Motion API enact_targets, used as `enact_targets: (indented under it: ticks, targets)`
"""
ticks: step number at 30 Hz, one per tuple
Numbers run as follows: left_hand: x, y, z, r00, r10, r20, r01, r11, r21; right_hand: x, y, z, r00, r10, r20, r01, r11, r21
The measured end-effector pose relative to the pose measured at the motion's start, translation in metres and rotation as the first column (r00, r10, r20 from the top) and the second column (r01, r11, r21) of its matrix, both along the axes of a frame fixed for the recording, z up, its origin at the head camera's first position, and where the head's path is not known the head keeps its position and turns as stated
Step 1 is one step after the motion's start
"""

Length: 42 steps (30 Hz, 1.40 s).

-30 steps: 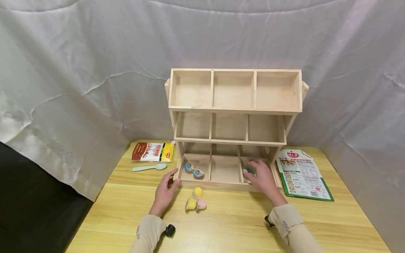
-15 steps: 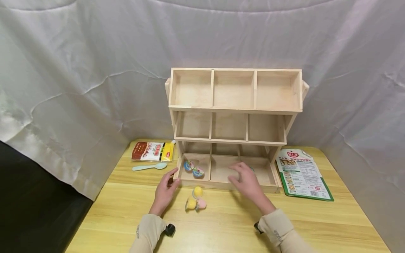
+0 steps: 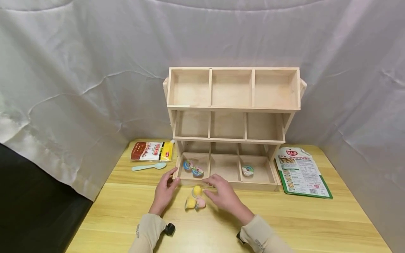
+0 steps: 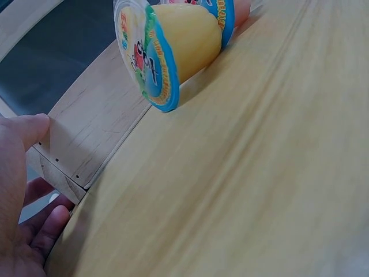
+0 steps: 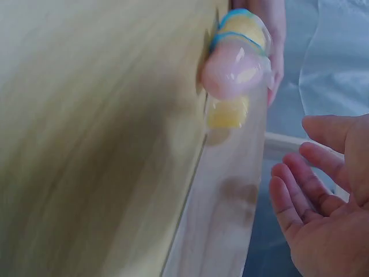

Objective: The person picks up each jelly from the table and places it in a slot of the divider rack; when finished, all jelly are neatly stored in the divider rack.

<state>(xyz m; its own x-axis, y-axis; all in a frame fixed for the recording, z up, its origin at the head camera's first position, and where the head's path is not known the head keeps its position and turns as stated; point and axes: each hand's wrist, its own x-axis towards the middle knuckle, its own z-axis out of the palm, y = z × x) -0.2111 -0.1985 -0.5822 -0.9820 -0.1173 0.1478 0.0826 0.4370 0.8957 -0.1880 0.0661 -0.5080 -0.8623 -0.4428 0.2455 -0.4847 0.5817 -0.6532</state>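
Three small jelly cups lie on the table before the wooden rack [image 3: 234, 185]: a yellow jelly cup [image 3: 197, 190] nearest it, another yellow jelly cup [image 3: 190, 202] and a pink jelly cup [image 3: 200, 203]. My right hand [image 3: 225, 196] hovers just right of them, fingers spread and holding nothing; its palm [image 5: 331, 242] shows in the right wrist view. With thumb on the front board and fingers round the side, my left hand [image 3: 164, 193] holds the rack's lower left corner. In the bottom row, two jelly cups [image 3: 197, 171] sit in the left compartment and one jelly cup [image 3: 248, 170] in the right.
Left of the rack lie a red and yellow food pouch [image 3: 152, 151] and a pale green spoon [image 3: 148, 167]. A white and green food packet [image 3: 303, 172] lies to its right. Grey curtains [image 3: 234, 35] enclose the table [image 3: 284, 218] behind and at the sides.
My right hand let go of a jelly cup in the bottom right compartment, then moved left and toward me to the cups on the table. My left hand has stayed at the rack's corner.
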Motion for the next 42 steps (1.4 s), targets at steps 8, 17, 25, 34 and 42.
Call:
enact_targets:
  ticks: [8,17,25,34,42]
  targets:
    - [0.0,0.0,0.0,1.0,-0.003,0.002,0.003,1.0,-0.002,-0.001,-0.014,-0.013,0.999,0.045,-0.002,-0.045,0.998,0.04]
    - [0.0,0.0,0.001,1.0,-0.003,0.004,0.003,1.0,0.012,-0.006,-0.023,-0.017,0.998,0.069,0.002,-0.068,0.989,0.133]
    - [0.0,0.0,0.002,1.0,-0.004,0.007,0.004,1.0,0.012,-0.009,-0.026,-0.022,0.996,0.086,-0.005,-0.084,0.979,0.187]
    - [0.0,-0.001,0.002,1.0,-0.01,-0.002,0.01,1.0,-0.003,-0.012,-0.021,-0.026,0.997,0.063,-0.032,-0.055,0.977,0.204]
    - [0.0,0.0,0.001,1.0,0.002,-0.024,-0.002,1.0,-0.021,-0.01,-0.019,-0.025,0.998,0.049,-0.044,-0.039,0.977,0.209]
